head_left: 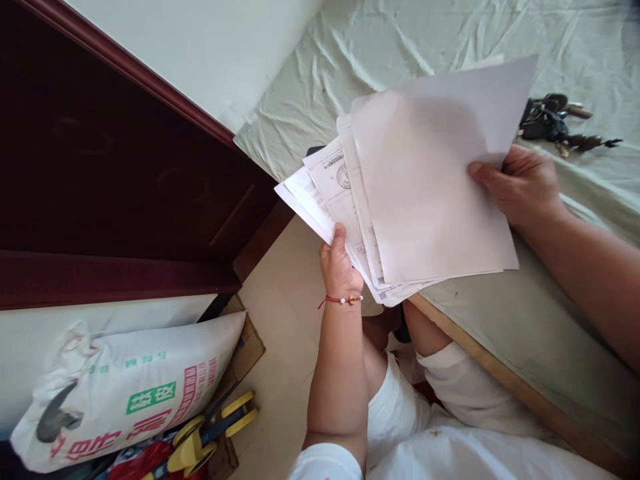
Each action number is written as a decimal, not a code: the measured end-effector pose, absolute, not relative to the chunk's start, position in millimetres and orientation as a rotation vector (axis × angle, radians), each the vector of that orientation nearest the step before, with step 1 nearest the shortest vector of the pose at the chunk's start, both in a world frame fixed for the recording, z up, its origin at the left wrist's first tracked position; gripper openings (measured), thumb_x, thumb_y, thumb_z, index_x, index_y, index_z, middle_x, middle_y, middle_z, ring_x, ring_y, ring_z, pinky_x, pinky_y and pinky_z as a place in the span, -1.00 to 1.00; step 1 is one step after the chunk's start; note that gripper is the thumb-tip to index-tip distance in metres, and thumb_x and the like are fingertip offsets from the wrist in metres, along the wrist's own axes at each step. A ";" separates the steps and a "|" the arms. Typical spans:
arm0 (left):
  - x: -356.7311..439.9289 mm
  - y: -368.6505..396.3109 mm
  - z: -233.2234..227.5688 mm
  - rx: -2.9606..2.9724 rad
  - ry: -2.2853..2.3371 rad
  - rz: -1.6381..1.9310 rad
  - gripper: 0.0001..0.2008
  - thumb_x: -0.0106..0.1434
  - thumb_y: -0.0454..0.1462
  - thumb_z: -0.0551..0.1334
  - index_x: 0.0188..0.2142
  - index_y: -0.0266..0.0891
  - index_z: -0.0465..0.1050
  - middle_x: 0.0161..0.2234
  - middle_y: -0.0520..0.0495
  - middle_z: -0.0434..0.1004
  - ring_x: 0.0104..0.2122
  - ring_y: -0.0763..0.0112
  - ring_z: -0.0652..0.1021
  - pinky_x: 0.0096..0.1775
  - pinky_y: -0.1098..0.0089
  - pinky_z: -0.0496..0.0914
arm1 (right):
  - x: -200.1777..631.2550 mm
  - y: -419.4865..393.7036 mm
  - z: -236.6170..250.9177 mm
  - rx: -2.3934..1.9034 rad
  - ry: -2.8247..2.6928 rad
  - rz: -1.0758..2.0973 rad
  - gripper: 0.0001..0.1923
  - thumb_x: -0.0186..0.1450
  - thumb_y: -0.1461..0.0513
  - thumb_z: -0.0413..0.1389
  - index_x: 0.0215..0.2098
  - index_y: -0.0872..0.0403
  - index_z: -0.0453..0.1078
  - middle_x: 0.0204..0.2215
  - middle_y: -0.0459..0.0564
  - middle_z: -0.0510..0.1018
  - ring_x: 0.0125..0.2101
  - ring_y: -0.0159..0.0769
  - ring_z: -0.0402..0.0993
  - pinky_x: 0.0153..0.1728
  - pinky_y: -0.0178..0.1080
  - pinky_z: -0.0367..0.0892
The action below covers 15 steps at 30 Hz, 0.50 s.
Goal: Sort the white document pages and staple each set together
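Observation:
A fanned stack of paper sheets [435, 180] spreads between my two hands, above the edge of the cloth-covered table. My left hand [341, 263], with a red string bracelet at the wrist, is closed on the stack's lower left edge, thumb on top. Printed text, a round stamp and a small square code show on the left sheets. The top sheet's facing side looks blank, with a shadow across it. My right hand [525, 183] pinches the right edge of the sheets, thumb on top; its other fingers are hidden behind the paper.
A bunch of keys [555, 123] lies on the wrinkled pale green tablecloth [320, 87] at the right. Dark red wooden furniture [115, 147] stands at the left. Below it are a white printed sack [150, 387], a cardboard box [250, 347] and a yellow-wheeled object [215, 430].

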State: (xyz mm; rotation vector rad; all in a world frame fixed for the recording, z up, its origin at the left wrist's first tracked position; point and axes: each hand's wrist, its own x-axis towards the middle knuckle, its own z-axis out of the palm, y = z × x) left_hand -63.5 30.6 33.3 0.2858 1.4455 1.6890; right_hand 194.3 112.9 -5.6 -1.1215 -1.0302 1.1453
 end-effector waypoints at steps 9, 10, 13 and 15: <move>-64.1 28.5 38.0 0.252 1.432 1.662 -0.77 0.27 -0.18 0.49 -0.14 -0.23 0.65 0.01 -0.23 0.76 0.25 0.07 0.61 0.29 0.11 0.51 | 208.9 125.5 0.6 -1.150 -0.736 1.204 -0.87 0.16 0.39 0.35 -0.37 0.04 0.62 -0.34 -0.11 0.68 -0.40 -0.41 0.55 -0.22 -0.19 0.53; -64.7 28.1 37.9 0.253 1.423 1.649 -0.77 0.27 -0.17 0.49 -0.14 -0.22 0.65 0.01 -0.23 0.76 0.26 0.06 0.60 0.29 0.11 0.51 | 211.7 128.1 0.0 -1.160 -0.714 1.230 -0.87 0.19 0.39 0.33 -0.35 0.04 0.62 -0.33 -0.10 0.67 -0.38 -0.40 0.57 -0.16 -0.17 0.56; -67.0 27.2 35.9 0.273 1.401 1.619 -0.70 0.25 -0.11 0.51 -0.11 -0.20 0.65 0.05 -0.24 0.74 0.30 0.02 0.57 0.30 0.07 0.50 | 217.5 133.7 -2.5 -1.109 -0.678 1.323 -0.87 0.24 0.35 0.30 -0.26 0.03 0.63 -0.26 -0.03 0.69 -0.25 -0.28 0.67 -0.03 -0.10 0.60; -68.3 26.8 34.3 0.301 1.378 1.621 -0.66 0.22 -0.09 0.53 -0.08 -0.19 0.65 0.09 -0.24 0.73 0.33 -0.01 0.54 0.32 0.05 0.49 | 219.2 134.8 -3.8 -1.098 -0.776 1.286 -0.93 0.27 0.29 0.29 -0.27 0.02 0.60 -0.24 0.01 0.71 -0.20 -0.20 0.70 -0.06 -0.04 0.64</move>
